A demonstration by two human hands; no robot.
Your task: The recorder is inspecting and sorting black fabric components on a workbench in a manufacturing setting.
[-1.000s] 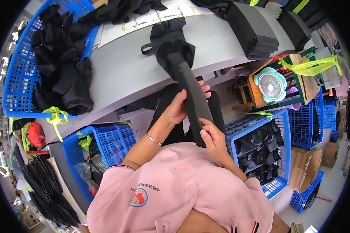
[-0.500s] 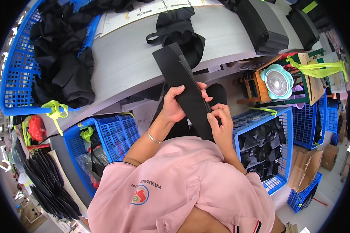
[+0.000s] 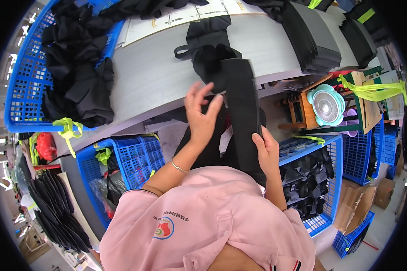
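Note:
A long black fabric strip (image 3: 242, 108) hangs upright over my lap, its upper end reaching above the table edge. My right hand (image 3: 268, 151) grips its right edge low down, thumb on the front and the other fingers hidden behind. Left of the strip, my left hand (image 3: 202, 113) is raised with fingers apart, slightly blurred, holding nothing. Just beyond, a black fabric piece with a strap loop (image 3: 208, 32) lies on the grey table (image 3: 144, 67), its near part bunched up behind the strip's top.
A blue basket (image 3: 20, 104) heaped with black fabric stands on the table at left. Stacked black panels (image 3: 312, 40) lie at far right. Beside my lap are a blue crate (image 3: 142, 156) at left and a crate (image 3: 334, 180) of black pieces at right. A turquoise fan (image 3: 325, 105) stands beyond.
My left hand has let go of the strip and moved up, fingers spreading. The strip has swung right and more upright, still in my right hand, which has shifted slightly right and down.

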